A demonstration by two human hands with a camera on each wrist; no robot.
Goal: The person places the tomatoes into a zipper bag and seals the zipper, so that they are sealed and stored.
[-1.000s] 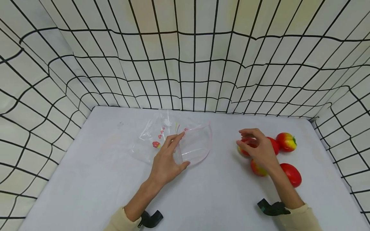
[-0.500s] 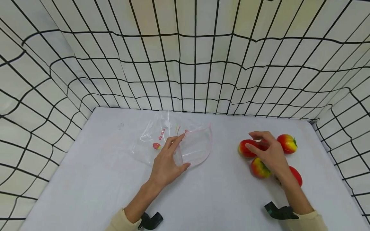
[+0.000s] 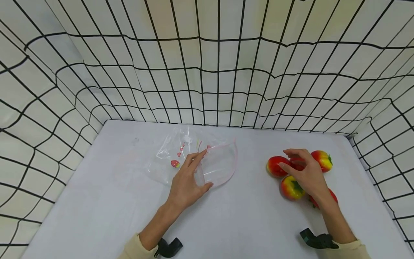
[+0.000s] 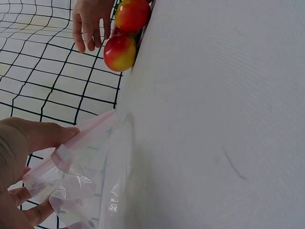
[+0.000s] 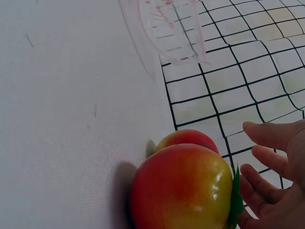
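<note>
My left hand [image 3: 185,180] holds a clear plastic bag [image 3: 220,162] by its pink-edged mouth, thumb and fingers spread apart. The bag stands off the table, with small red prints on its side. In the left wrist view, the thumb lies at the bag's pink rim. Over on the right, my right hand [image 3: 307,172] hovers above several round red-and-yellow fruits with green leafy tops, their exact kind unclear. One fruit [image 3: 292,187] lies below the thumb, and another [image 3: 297,163] is partly hidden behind the fingers. The right wrist view shows the fingers loosely bent, apart from the nearest fruit [image 5: 181,186].
Other fruits lie close around the right hand: a red one [image 3: 275,166], one at the back [image 3: 322,160], and one partly under the forearm [image 3: 333,196]. A white table [image 3: 245,223] carries everything. Black netting [image 3: 216,68] over white walls encloses its back and sides.
My right hand has moved right and slightly toward me over the fruits, uncovering the leftmost ones. The left hand and the bag have stayed in place.
</note>
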